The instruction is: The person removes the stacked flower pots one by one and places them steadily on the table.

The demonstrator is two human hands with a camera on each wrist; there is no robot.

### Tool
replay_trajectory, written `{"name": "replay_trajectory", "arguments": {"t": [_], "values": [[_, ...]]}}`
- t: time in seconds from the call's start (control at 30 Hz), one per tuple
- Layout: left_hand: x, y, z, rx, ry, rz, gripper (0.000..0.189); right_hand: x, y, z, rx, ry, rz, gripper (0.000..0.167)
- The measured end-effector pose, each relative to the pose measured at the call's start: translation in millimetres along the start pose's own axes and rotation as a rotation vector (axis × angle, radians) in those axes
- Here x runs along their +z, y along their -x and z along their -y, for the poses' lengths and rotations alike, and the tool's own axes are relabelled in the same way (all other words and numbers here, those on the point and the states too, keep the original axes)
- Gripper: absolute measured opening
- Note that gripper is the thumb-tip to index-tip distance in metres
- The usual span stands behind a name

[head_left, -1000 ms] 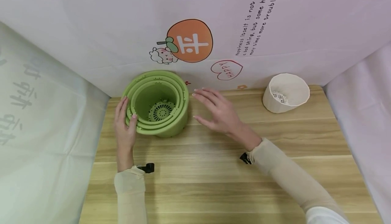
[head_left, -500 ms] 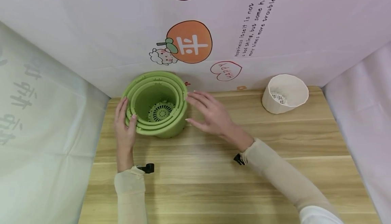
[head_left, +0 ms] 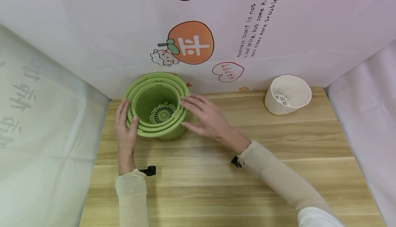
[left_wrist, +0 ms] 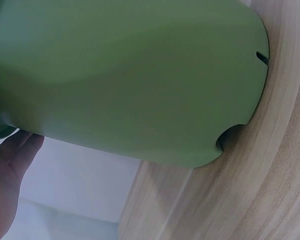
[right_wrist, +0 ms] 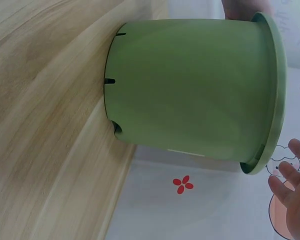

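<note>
Several green plastic flowerpots (head_left: 172, 133) are nested upright at the left back of the table, with a slotted bottom (head_left: 164, 114) showing inside the innermost one. My left hand (head_left: 126, 134) holds the stack at its left rim, thumb over the edge and fingers along the outside. In the left wrist view, the left fingers (left_wrist: 26, 150) show just under the rim beside the outer pot wall (left_wrist: 130, 85). Over the right rim hovers my right hand (head_left: 211, 118), fingers spread and extended. The right wrist view has the right hand (right_wrist: 297, 205) above the rim of the outer pot (right_wrist: 190, 85).
A white pot (head_left: 275, 103) with a perforated bottom stands at the right back of the wooden table (head_left: 198, 185). Close behind both rises a printed cloth wall (head_left: 123, 41). More pale cloth (head_left: 40, 134) hangs along the left side, and also along the right.
My right hand has moved left, from beside the stack to over its right rim. The left hand keeps its hold, and the pots have stayed in place.
</note>
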State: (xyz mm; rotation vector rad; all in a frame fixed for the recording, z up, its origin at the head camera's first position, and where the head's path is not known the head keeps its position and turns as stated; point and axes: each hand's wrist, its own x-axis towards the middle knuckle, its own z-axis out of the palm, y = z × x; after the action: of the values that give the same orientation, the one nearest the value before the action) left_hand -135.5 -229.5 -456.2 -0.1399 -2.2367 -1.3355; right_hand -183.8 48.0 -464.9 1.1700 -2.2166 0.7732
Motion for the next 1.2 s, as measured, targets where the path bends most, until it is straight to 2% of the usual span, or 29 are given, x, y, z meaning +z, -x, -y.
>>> {"name": "replay_trajectory", "arguments": {"t": [0.17, 0.4, 0.5, 0.63, 0.77, 0.87, 1.2], "values": [[0.8, -1.0, 7.0, 0.008, -0.008, -0.001, 0.055, 2.7, -1.0, 1.3, 0.000, -0.008, 0.005, 0.065], [2.5, 2.2, 46.2, 0.031, -0.027, 0.008, 0.057, 6.1, -1.1, 2.0, -0.006, -0.016, 0.015, 0.060], [1.6, 3.2, 52.6, 0.029, -0.016, 0.007, 0.058, 7.7, -2.1, 2.1, 0.005, -0.014, 0.032, 0.061], [1.7, 2.7, 44.4, 0.026, -0.023, 0.006, 0.057, 9.3, -3.2, 2.5, 0.025, -0.012, 0.056, 0.060], [1.9, 0.6, 21.5, 0.030, -0.008, 0.008, 0.055, 10.4, -3.6, 3.8, 0.048, -0.011, 0.080, 0.058], [2.2, 0.0, 9.7, 0.031, 0.015, 0.005, 0.054, 10.8, -4.9, 5.4, 0.065, -0.002, 0.100, 0.056], [1.1, -1.0, 6.0, 0.005, 0.015, -0.002, 0.055, 11.8, -12.0, 10.6, 0.143, 0.034, 0.204, 0.048]]}}
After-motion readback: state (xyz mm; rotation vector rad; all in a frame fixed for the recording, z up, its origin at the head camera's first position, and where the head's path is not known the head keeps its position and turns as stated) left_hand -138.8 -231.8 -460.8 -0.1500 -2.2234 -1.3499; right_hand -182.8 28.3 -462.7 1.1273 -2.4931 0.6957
